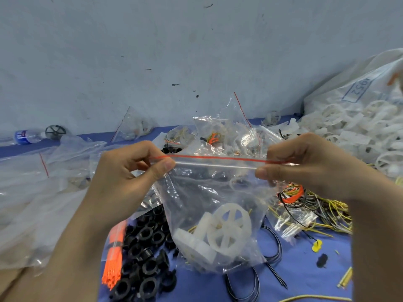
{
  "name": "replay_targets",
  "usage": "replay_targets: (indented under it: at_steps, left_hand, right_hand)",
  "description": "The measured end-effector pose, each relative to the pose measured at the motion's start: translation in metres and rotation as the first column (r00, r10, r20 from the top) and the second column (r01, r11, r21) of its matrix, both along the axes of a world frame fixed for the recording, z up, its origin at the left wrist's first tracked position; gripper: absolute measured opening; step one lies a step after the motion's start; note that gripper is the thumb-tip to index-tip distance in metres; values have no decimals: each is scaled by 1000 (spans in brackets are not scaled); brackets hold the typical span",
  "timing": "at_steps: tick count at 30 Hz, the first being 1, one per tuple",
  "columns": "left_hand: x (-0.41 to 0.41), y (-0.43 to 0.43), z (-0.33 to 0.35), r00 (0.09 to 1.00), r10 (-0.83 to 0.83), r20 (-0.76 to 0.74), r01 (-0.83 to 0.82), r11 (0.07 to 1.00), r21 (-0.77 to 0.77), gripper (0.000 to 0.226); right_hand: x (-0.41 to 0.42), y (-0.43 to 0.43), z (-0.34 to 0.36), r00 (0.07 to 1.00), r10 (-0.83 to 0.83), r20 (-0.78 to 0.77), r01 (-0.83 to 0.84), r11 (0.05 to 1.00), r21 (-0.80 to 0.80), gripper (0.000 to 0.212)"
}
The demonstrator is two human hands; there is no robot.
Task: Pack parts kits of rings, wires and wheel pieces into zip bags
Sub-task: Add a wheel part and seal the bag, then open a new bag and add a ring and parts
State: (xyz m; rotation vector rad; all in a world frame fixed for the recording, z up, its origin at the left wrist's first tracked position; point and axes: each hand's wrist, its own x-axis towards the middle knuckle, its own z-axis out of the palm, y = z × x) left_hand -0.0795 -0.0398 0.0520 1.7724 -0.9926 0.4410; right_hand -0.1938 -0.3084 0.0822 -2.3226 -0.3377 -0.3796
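Left hand (122, 177): thumb and forefinger are pinched together on the left end of the closure strip of a clear zip bag (218, 192). Right hand (305, 168): thumb and curled fingers are pinched on the right end of the same strip. The strip, marked by a red line (218, 158), is pulled straight and level between the two hands. Whether the zip track is sealed cannot be told.

The bag hangs from the strip, raised above the blue table (305, 269), midway between the hands. A white spoked wheel (229, 228) rests at its bottom, touching other white pieces (194, 243) to its left. Thin yellow strands show beside them inside the bag; other contents are too unclear to name.

Beneath the bag, on the left, lies a heap of black rings (146, 258), with a banded orange bundle (113, 253) just beside it. Black wire loops (272, 243) lie under the bag's right edge. A tangle of yellow wires (322, 210) lies under the right hand. Behind the held bag sits a cluster of filled bags (229, 136). At far right, a large sack (359, 118) spills white rings. Loose clear plastic sheeting (32, 192) covers the left side. A water bottle (27, 136) lies near the wall at far left, with a black wheel (55, 131) just beside it.
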Motion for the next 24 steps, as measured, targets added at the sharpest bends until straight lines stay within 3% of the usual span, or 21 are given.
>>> replay_targets:
  at_steps: [4,6,8,10,12,14,16,18,21,24]
  left_hand:
    - [0,-1,-3,996,12,-91,-13,1000,-7,9]
    - [1,2,-1,980,-29,-197,29,1000,-6,12]
    - [2,7,0,946,-86,-313,104,994,41,12]
    - [3,13,-1,899,-102,-425,173,976,133,11]
    - [8,22,-3,841,-100,-532,217,962,163,8]
    - [20,31,-10,833,-5,-553,121,977,173,10]
    - [39,40,-24,814,202,-544,-117,975,188,18]
    - [56,47,-43,747,440,-498,-311,894,324,13]
    - [69,47,-68,683,590,-431,-267,751,604,64]
    - [73,36,-82,703,581,-410,-163,693,702,75]
  right_hand:
    - [8,-4,-6,994,-99,42,97,994,49,59]
    - [13,-6,-11,996,-86,-10,86,986,145,53]
    - [17,-6,-16,975,87,-205,-45,978,203,44]
    - [25,-2,-28,857,231,-460,-185,972,144,62]
    - [37,6,-44,767,246,-593,-248,965,81,67]
    - [49,15,-57,740,232,-632,-221,970,98,53]
    - [56,21,-64,716,243,-655,-149,969,197,28]
    - [61,24,-69,740,215,-637,-61,965,254,16]
    - [61,22,-74,759,163,-630,3,967,254,30]
    - [55,17,-66,677,200,-708,38,952,305,19]
